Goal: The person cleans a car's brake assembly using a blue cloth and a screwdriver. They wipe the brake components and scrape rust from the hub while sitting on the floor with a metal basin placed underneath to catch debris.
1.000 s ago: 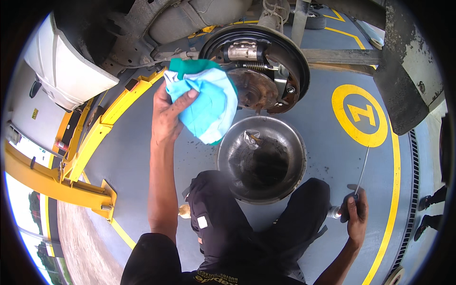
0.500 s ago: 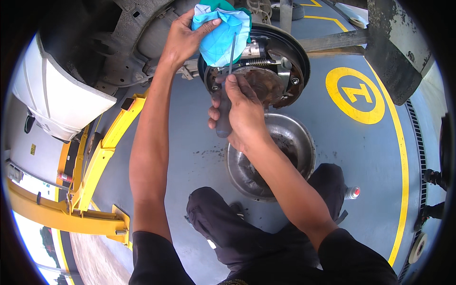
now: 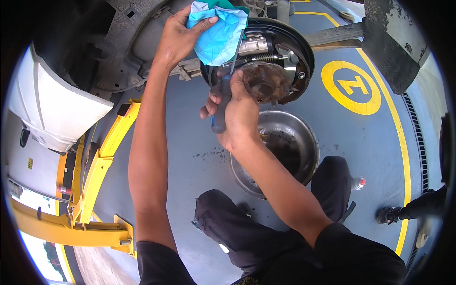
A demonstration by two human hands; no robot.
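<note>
My left hand (image 3: 183,35), at the upper middle, grips a crumpled light-blue cloth (image 3: 217,40) with the thumb pressed on its front. Darker green material shows behind the cloth. Just below, my right hand (image 3: 241,107) is wrapped round the dark handle of a screwdriver (image 3: 220,107). Its thin shaft points up to the cloth's right edge, where I cannot make out the tip. Behind both hands is an exposed drum brake (image 3: 266,83), with a rusty hub, a spring and a silver wheel cylinder (image 3: 253,45). The cloth and my right hand hide its left part.
A round metal basin (image 3: 312,164) with dark liquid stands on the floor below the brake. Yellow lift arms (image 3: 102,178) and a white body panel (image 3: 61,102) are at left. A red-topped can (image 3: 359,183) stands by my right knee. Another person's shoe (image 3: 388,214) is at right.
My right hand has shifted slightly left, and the screwdriver shaft has gone from the front of the cloth to its right edge. The other person's foot has come further in from the right.
</note>
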